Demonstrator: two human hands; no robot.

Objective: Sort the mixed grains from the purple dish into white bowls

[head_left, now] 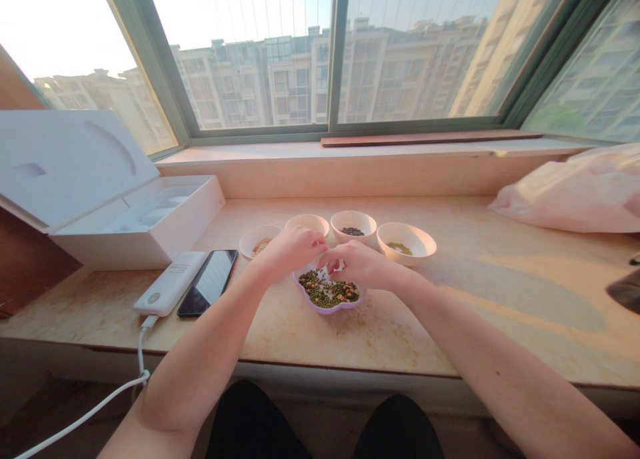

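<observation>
A pale purple dish (pixel 329 307) of mixed green and brown beans sits on the marble sill in front of me. Both hands hover over its far edge, fingertips almost touching each other. My left hand (pixel 289 249) has its fingers curled in a pinch; what they hold is too small to see. My right hand (pixel 357 262) is likewise curled in a pinch above the beans. Behind them stand several small white bowls: one with pale bits (pixel 259 241), one mostly hidden (pixel 307 224), one with dark seeds (pixel 354 224), one with green beans (pixel 407 240).
A black phone (pixel 209 282) and a white power bank (pixel 171 283) with a cable lie left of the dish. An open white box (pixel 135 222) stands further left. A pink plastic bag (pixel 575 192) lies at the right. The window is behind.
</observation>
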